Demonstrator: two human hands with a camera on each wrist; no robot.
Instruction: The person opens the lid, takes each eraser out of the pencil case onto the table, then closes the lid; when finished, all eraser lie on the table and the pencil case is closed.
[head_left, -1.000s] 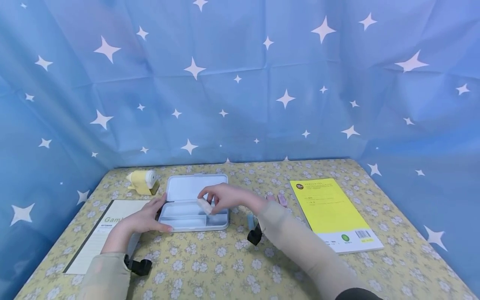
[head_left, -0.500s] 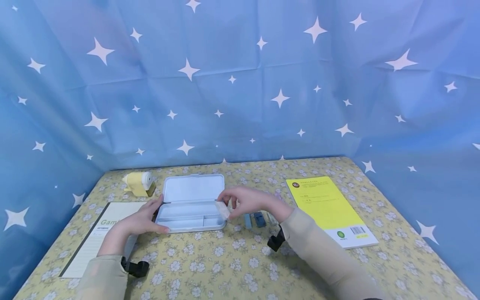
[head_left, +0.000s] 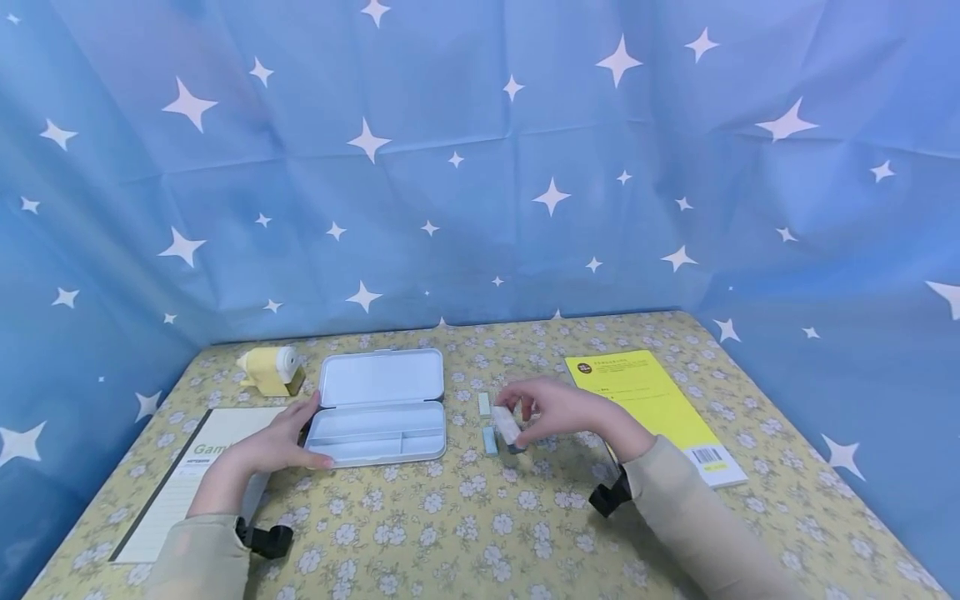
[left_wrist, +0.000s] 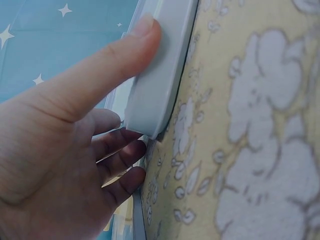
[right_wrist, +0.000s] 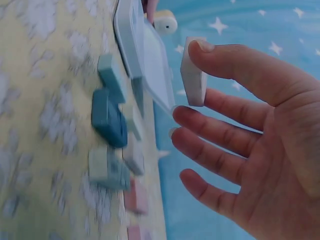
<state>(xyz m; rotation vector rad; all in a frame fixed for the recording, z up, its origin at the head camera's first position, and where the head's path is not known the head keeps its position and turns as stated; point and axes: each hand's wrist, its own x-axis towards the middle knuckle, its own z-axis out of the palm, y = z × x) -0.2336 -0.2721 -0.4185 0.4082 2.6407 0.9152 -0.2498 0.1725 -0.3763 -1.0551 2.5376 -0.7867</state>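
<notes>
My left hand (head_left: 273, 442) grips the left end of a pale, open pencil case (head_left: 382, 377), thumb (left_wrist: 127, 50) on its front corner and the other fingers round the end. Its lid is folded back, and the divided tray holds nothing visible. To the right of the case, my right hand (head_left: 558, 412) pinches a white eraser (right_wrist: 194, 75) between thumb and index finger, raised above the table. Below it in the right wrist view lie a light blue eraser (right_wrist: 112, 77), a dark blue one (right_wrist: 110, 120) and several pale and pink ones; in the head view the right hand hides most.
A yellow pencil sharpener (head_left: 272, 371) stands behind the left hand. A white notebook (head_left: 168, 500) lies partly under the left forearm. The yellow book (head_left: 645, 392) lies at the right, overlapped by the right wrist. A starry blue curtain (head_left: 465, 208) hangs behind the flowered tablecloth (head_left: 420, 533).
My right hand has carried the white eraser from over the pencil case's tray rightward to above the other erasers. My left hand has stayed on the case. The head view has shifted slightly.
</notes>
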